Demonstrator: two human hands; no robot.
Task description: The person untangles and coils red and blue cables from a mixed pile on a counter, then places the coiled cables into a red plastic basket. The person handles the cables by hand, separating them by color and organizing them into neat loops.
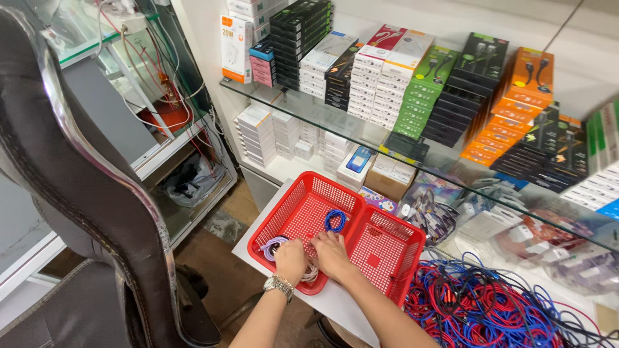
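Observation:
Both my hands are down in a red plastic basket point(303, 196) on a white counter. My left hand point(290, 258), with a metal watch on its wrist, rests on a coiled light-coloured cable point(273, 244) near the basket's front rim. My right hand point(331, 252) is beside it, fingers curled over the same cable bundle. A coiled blue cable point(334, 220) lies further back in that basket. A second red basket point(383, 248) stands to the right, touching the first. How firmly either hand grips is hard to tell.
A heap of loose red and blue cables point(490, 303) lies at the right. A glass shelf point(335, 125) above carries stacked boxes of accessories. A dark leather chair point(84, 212) fills the left, with a wired cabinet point(174, 129) behind it.

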